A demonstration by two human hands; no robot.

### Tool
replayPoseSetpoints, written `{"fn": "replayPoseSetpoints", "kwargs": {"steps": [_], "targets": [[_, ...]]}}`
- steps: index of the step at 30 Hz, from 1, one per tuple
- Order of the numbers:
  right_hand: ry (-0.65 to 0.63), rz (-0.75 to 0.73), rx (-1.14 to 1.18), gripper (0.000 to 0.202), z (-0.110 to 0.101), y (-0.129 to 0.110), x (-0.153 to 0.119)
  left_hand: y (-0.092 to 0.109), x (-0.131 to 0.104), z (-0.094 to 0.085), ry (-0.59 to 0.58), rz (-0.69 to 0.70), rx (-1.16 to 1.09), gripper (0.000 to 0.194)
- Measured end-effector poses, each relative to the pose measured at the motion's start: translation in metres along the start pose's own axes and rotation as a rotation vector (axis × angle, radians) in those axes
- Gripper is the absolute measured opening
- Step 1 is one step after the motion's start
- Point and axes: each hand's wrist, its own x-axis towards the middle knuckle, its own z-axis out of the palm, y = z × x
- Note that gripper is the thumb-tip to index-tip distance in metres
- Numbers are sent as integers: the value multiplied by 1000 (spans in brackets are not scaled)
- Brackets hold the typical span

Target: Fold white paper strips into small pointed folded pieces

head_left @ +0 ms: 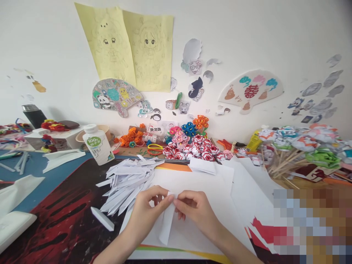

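Note:
A narrow strip of white paper hangs between my two hands, its lower end reaching down over the white sheets. My left hand pinches its top end between thumb and index finger. On the other side, my right hand has thumb and fingertips closed on the same top corner, close to the left thumb. Left of the hands lies a heap of folded white paper strips. One folded strip rests apart on the dark red and black mat.
A white bottle stands behind the heap. Paper flowers line the wall side, and more on sticks lie at the right. A folded white paper is on the sheets' far edge. Red paper scraps lie at the lower right.

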Motion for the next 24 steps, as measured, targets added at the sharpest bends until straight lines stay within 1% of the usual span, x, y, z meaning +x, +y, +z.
{"fn": "replayPoseSetpoints", "kwargs": {"steps": [5,16,24], "targets": [[61,-7,73,27,1,0,2,0,1,0,-5,-13,-43,25],[104,-5,100,22,0,-6,0,2,0,0,18,-18,-5,21],[110,4,106,22,0,-4,-1,-1,0,0,-9,-45,-27,22]]}}
